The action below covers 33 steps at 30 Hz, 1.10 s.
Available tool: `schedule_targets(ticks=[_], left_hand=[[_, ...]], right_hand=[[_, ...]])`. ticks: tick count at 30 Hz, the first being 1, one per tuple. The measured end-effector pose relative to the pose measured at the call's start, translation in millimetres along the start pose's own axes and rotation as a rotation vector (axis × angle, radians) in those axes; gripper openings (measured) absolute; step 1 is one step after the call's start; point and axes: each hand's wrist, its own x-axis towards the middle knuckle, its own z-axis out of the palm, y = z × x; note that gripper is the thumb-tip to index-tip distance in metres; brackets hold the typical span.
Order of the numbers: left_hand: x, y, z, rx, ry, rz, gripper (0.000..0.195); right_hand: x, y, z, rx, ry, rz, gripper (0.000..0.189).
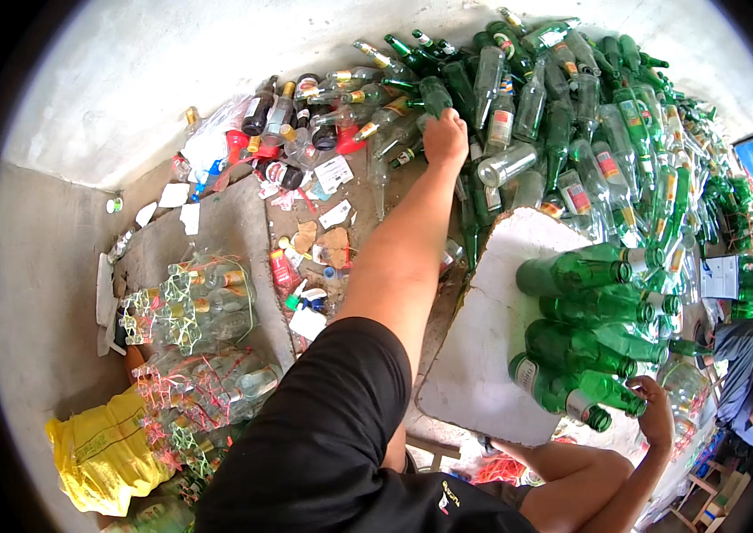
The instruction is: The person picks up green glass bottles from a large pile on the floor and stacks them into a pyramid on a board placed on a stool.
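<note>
My left hand (446,138) reaches into the pile at the back, its fingers closed at the narrow end of a pale green glass bottle (435,95); the fingers partly hide the grip. On a white board (463,373) at the right, several green glass bottles lie side by side, necks towards the lower right. My right hand (655,410) is at the board's right side, its fingers around the neck of one of these green bottles (606,390). Beside the left hand lie a clear glass jar-like bottle (508,164) and a labelled clear bottle (501,123).
A high heap of loose bottles (556,130) leans against the wall. String-tied bottle bundles (210,300) and a yellow woven sack (107,450) are at the left. Paper scraps and a spray head (306,298) litter the floor. Another person (749,393) sits at far right near a wooden stool (716,496).
</note>
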Motion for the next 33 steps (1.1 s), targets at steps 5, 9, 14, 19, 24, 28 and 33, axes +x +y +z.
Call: schedule_targets(ticks=[5, 9, 14, 19, 24, 28, 33], left_hand=[[40.0, 23.7, -63.8, 0.003, -0.006, 0.144, 0.020], [38.3, 99.3, -147.7, 0.173, -0.127, 0.173, 0.029], [23.2, 177.3, -264.9, 0.412, -0.307, 0.223, 0.037], [-47.6, 246.2, -346.5, 0.457, -0.383, 0.322, 0.036], [-143.4, 256.9, -387.7, 0.317, -0.350, 0.350, 0.031], [-179.2, 248.9, -379.6, 0.241, -0.516, 0.442, 0.026], [-197.5, 247.1, -356.4, 0.216, -0.648, 0.625, 0.031]], right_hand=[[-30.3, -17.6, 6.4, 0.153, -0.001, 0.042, 0.021], [-59.6, -16.2, 9.7, 0.157, 0.046, 0.005, 0.023], [-81.2, -0.6, 16.8, 0.132, 0.085, -0.089, 0.023], [-94.3, 8.8, 16.1, 0.076, 0.116, -0.157, 0.023], [-101.4, 1.3, 17.2, 0.087, 0.101, -0.154, 0.026], [-98.6, -6.5, 22.0, 0.062, 0.065, -0.158, 0.027], [-92.7, 1.0, 24.3, 0.064, 0.062, -0.166, 0.027]])
